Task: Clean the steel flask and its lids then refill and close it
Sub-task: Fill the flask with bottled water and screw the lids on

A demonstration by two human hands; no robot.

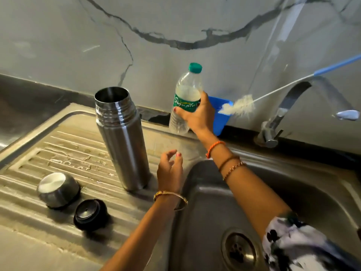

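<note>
The steel flask (122, 137) stands open-mouthed on the draining board beside the sink (293, 192), ready for refilling, so your right hand (199, 116) clamps its fingers round the water bottle (186, 98) while your left hand (170, 172) hovers loose, fingers apart.

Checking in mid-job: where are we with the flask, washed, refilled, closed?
Washing looks done: the open flask stands upright on the wet drainboard, with the steel cap and black stopper beside it. In hand: the right hand grips a capped water bottle; the left hand hovers open by the flask. Left: uncap, pour, fit both lids.
</note>
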